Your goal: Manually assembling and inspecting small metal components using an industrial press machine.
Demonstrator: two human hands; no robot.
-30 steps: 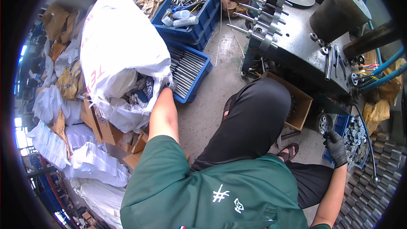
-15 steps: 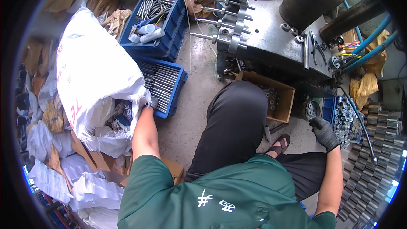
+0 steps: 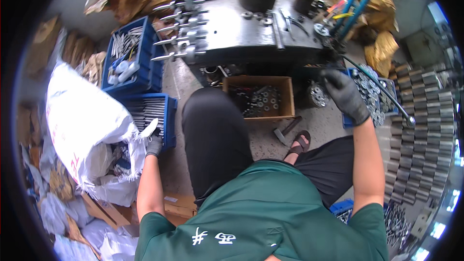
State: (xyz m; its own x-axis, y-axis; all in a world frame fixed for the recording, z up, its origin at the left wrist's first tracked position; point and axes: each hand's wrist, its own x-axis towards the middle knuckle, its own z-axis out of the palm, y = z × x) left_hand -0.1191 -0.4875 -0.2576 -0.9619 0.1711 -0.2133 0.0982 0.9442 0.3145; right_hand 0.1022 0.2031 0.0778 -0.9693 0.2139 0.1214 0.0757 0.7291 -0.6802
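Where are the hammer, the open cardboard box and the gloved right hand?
Hammer [image 3: 291,127], head view, on its handle.
Open cardboard box [image 3: 286,95], head view, on its right inner wall.
Gloved right hand [image 3: 348,98], head view, on its middle.

Workshop with metal rods [image 3: 140,107], hammer [image 3: 291,125]

A: Your view is bright overall. Where is the glare strongest?
B: On the flat, silvery steel bench top [image 3: 224,29], which throws a white sheen up at you; your bulging white woven-plastic sack [image 3: 89,101] looks nearly washed out.
A: And your shadows?
B: Dark beneath the bench top, while your plain black trousers [image 3: 212,123] show little detail.
A: Sharpness?
B: Your right hand in its dark grey glove [image 3: 347,97] looks slightly soft. Toward your round black fisheye rim, straight edges bend, and bluish-white light patches [image 3: 438,228] glow at the right.
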